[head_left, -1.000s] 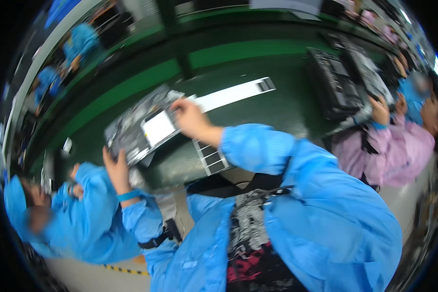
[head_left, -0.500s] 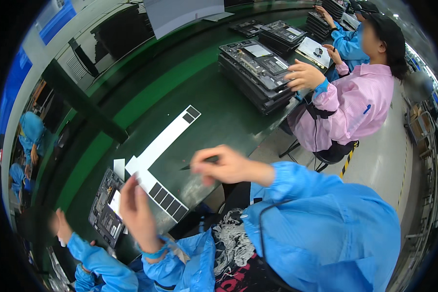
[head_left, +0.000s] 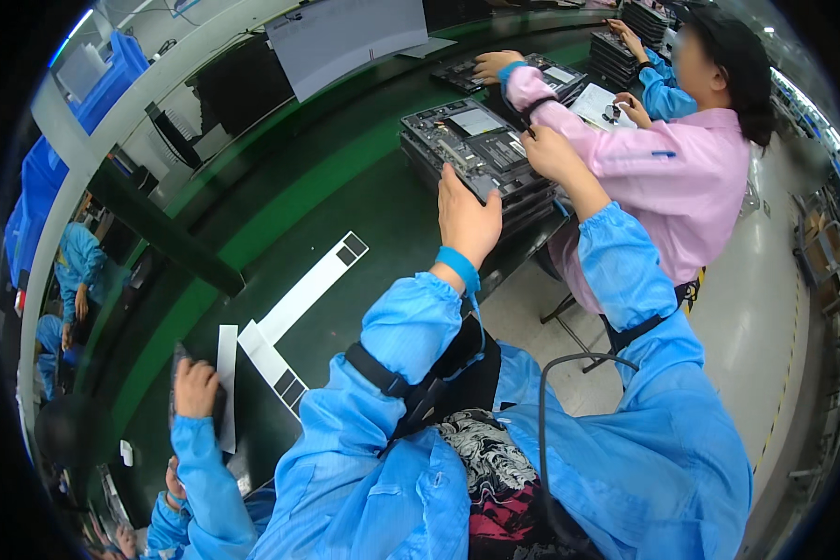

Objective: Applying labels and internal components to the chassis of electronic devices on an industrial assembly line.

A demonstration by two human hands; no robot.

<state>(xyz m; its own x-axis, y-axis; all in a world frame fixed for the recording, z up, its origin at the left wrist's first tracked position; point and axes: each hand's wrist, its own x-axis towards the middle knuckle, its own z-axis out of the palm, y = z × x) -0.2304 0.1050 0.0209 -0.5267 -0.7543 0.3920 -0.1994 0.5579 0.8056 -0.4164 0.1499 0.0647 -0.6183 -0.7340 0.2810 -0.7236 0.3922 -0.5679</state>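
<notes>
A stack of open laptop bases [head_left: 485, 135], their inner parts showing, stands on the green table ahead of me. My left hand [head_left: 467, 219], a blue strap round its wrist, grips the near left edge of the top base, thumb and fingers on either side of the corner. At the stack's right end is my right hand [head_left: 558, 157], its fingers closed. A bit of a dark, slim tool [head_left: 533, 131] shows at its fingertips; the rest is hidden. White strips with dark squares [head_left: 308, 294] lie in an L shape on the table to the left.
Beyond the stack, a co-worker in pink [head_left: 663, 177] reaches an arm over more laptop parts. Another person's hand [head_left: 196, 387] holds a dark laptop part at lower left, beside a white strip [head_left: 227, 373]. A slanted dark post [head_left: 163, 224] rises from the table's far side.
Both my hands have moved from above the white strips to the stack of laptop bases. The pink-sleeved arm has reached farther across. The laptop base at lower left is now raised by another person's hand.
</notes>
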